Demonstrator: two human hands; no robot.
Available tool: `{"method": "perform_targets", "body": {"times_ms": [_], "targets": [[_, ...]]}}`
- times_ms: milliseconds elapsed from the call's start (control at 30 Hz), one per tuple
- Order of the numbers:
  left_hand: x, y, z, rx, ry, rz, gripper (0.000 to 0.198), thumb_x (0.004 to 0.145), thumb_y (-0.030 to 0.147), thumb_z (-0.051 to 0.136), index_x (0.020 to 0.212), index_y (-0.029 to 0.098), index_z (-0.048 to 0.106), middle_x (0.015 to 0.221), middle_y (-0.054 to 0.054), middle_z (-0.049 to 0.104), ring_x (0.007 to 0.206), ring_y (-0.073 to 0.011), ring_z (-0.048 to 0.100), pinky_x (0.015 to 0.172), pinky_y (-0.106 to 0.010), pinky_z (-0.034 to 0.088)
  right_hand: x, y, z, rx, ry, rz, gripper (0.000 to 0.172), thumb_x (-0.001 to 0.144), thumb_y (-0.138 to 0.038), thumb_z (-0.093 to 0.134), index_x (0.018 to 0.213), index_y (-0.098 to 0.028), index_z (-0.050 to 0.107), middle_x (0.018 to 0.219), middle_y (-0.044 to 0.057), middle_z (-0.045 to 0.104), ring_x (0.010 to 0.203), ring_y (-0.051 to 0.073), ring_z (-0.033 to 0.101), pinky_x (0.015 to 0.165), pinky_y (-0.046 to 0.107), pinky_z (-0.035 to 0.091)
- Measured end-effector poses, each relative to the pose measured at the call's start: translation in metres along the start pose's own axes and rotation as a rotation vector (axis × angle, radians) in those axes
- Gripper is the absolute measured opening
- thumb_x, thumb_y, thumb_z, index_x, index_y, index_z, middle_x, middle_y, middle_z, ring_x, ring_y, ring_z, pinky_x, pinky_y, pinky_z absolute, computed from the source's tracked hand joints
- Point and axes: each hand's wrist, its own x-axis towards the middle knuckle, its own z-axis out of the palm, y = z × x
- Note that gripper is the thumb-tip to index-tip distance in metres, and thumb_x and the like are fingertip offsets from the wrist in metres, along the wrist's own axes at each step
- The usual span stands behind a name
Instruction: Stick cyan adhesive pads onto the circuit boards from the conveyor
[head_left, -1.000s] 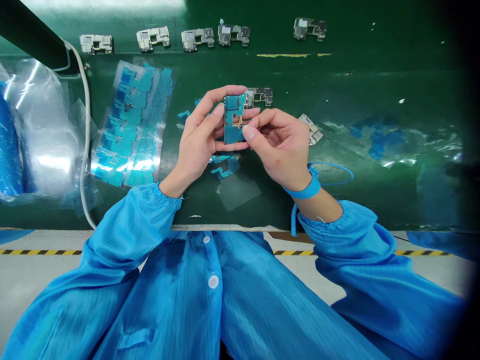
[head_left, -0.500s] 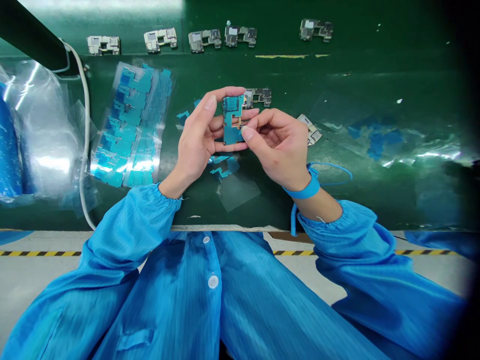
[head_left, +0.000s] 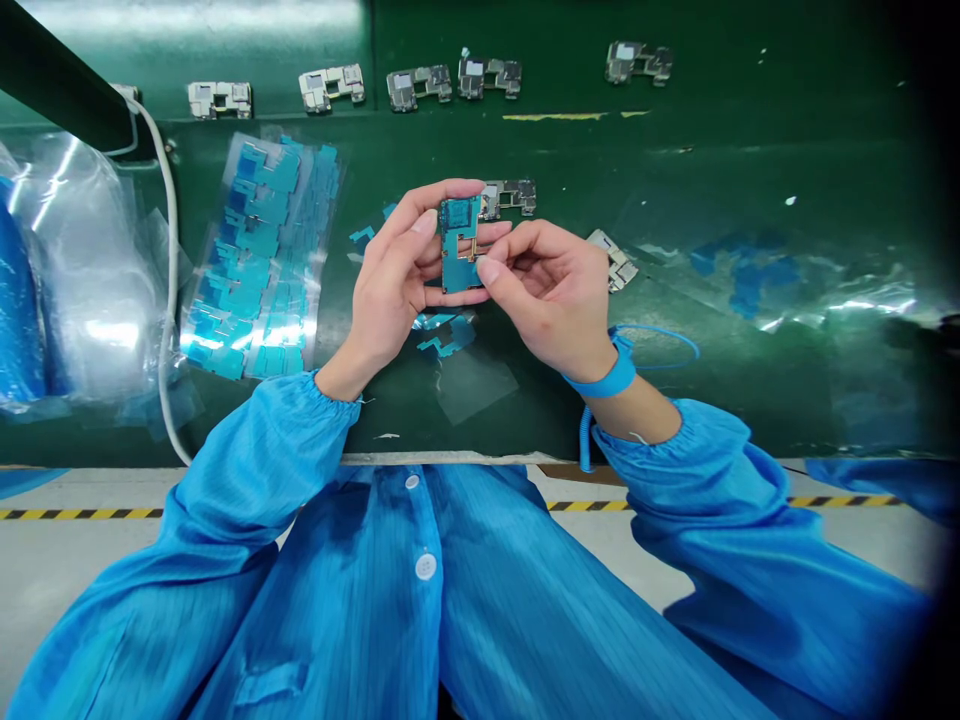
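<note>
My left hand (head_left: 391, 262) is curled around a phone circuit board (head_left: 459, 275), holding it upright by its edges. Blue film covers most of the board's face, with a notch and a gold-coloured strip along its right side. Closed in a pinch, my right hand (head_left: 559, 290) has its thumb and fingertips at the board's lower right edge; what lies between those fingertips is hidden. Another circuit board (head_left: 517, 197) lies on the bench just behind the held one. A further pale board (head_left: 613, 262) is partly covered by my right hand.
Several circuit boards (head_left: 332, 88) stand in a row at the back. To the left lie a sheet of blue film cut-outs (head_left: 255, 260), a white cable (head_left: 171, 250) and clear plastic bags (head_left: 90, 270). Film scraps (head_left: 450, 335) lie below my hands. A blue cord (head_left: 585, 440) hangs from my wrist strap.
The camera view has shifted slightly. Both hands keep nearly the same hold on the board, with the right thumb still at its lower right edge.
</note>
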Motion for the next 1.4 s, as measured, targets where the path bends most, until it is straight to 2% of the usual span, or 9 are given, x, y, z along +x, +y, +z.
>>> {"method": "perform_targets", "body": {"times_ms": [100,233,500,767,867,1000,1167,1300,1400], "targets": [[-0.001,0.002,0.002,0.004,-0.007,0.005,0.034,0.113,0.048,0.057,0.139,0.031,0.07,0.127,-0.004,0.087,0.135,-0.0321,0.08,0.094,-0.043,0.077,-0.001,-0.001,0.0,0.004,0.003,0.012,0.04,0.099,-0.059,0.087,0.09,-0.023,0.073,0.089,0.001,0.07,0.083,0.016,0.07,0.078,0.032,0.068],[-0.002,0.002,0.003,0.088,0.054,-0.012,0.04,0.109,0.05,0.066,0.144,0.029,0.069,0.13,-0.004,0.086,0.141,-0.033,0.077,0.098,-0.042,0.075,-0.001,-0.001,0.0,0.015,-0.006,0.02,0.042,0.098,-0.061,0.088,0.088,-0.023,0.072,0.088,0.001,0.071,0.079,0.015,0.069,0.074,0.031,0.067],[0.003,-0.007,-0.002,0.17,0.115,0.02,0.048,0.1,0.054,0.081,0.141,0.031,0.073,0.139,-0.003,0.082,0.146,-0.0395,0.074,0.102,-0.05,0.073,0.001,0.0,0.001,0.019,-0.005,-0.017,0.043,0.099,-0.062,0.087,0.09,-0.023,0.071,0.087,0.0,0.07,0.078,0.013,0.068,0.074,0.03,0.067],[0.004,-0.012,-0.004,0.196,0.071,0.056,0.055,0.102,0.064,0.078,0.145,0.031,0.07,0.134,-0.004,0.084,0.148,-0.0409,0.072,0.102,-0.053,0.073,-0.001,0.002,0.001,-0.028,-0.004,-0.019,0.045,0.099,-0.067,0.083,0.093,-0.024,0.071,0.088,-0.001,0.07,0.078,0.013,0.068,0.072,0.031,0.066],[0.006,-0.014,-0.005,0.183,0.056,0.08,0.06,0.102,0.067,0.077,0.15,0.031,0.067,0.132,-0.006,0.085,0.149,-0.0404,0.071,0.102,-0.052,0.073,0.001,-0.001,-0.001,-0.069,0.007,-0.044,0.044,0.102,-0.066,0.08,0.094,-0.023,0.073,0.091,0.001,0.072,0.08,0.014,0.069,0.076,0.033,0.066],[0.007,-0.014,-0.006,0.153,0.054,0.14,0.065,0.103,0.062,0.079,0.159,0.034,0.059,0.137,-0.006,0.085,0.147,-0.0352,0.074,0.102,-0.046,0.075,0.004,-0.009,-0.005,-0.127,0.061,-0.067,0.042,0.108,-0.065,0.073,0.099,-0.024,0.073,0.097,0.003,0.076,0.088,0.018,0.074,0.088,0.039,0.068],[0.004,-0.01,-0.005,0.152,0.031,0.161,0.064,0.103,0.057,0.081,0.158,0.035,0.057,0.142,-0.006,0.084,0.139,-0.0323,0.079,0.104,-0.044,0.074,0.006,-0.011,-0.004,-0.087,0.082,-0.077,0.042,0.108,-0.066,0.073,0.102,-0.024,0.07,0.098,0.003,0.076,0.091,0.018,0.075,0.088,0.037,0.067],[-0.001,-0.002,0.001,0.157,0.086,0.114,0.074,0.09,0.049,0.096,0.154,0.034,0.061,0.141,-0.006,0.084,0.141,-0.0346,0.077,0.102,-0.041,0.075,0.005,-0.009,-0.001,-0.058,0.077,-0.047,0.044,0.105,-0.069,0.075,0.103,-0.026,0.071,0.099,0.002,0.075,0.09,0.017,0.073,0.087,0.035,0.065],[-0.004,0.003,0.006,0.146,0.124,0.075,0.08,0.082,0.044,0.103,0.151,0.035,0.064,0.138,-0.006,0.084,0.144,-0.0359,0.076,0.099,-0.039,0.075,0.004,-0.008,-0.002,-0.051,0.023,0.004,0.045,0.106,-0.071,0.072,0.101,-0.026,0.074,0.096,0.001,0.075,0.086,0.017,0.07,0.079,0.033,0.06]]}}
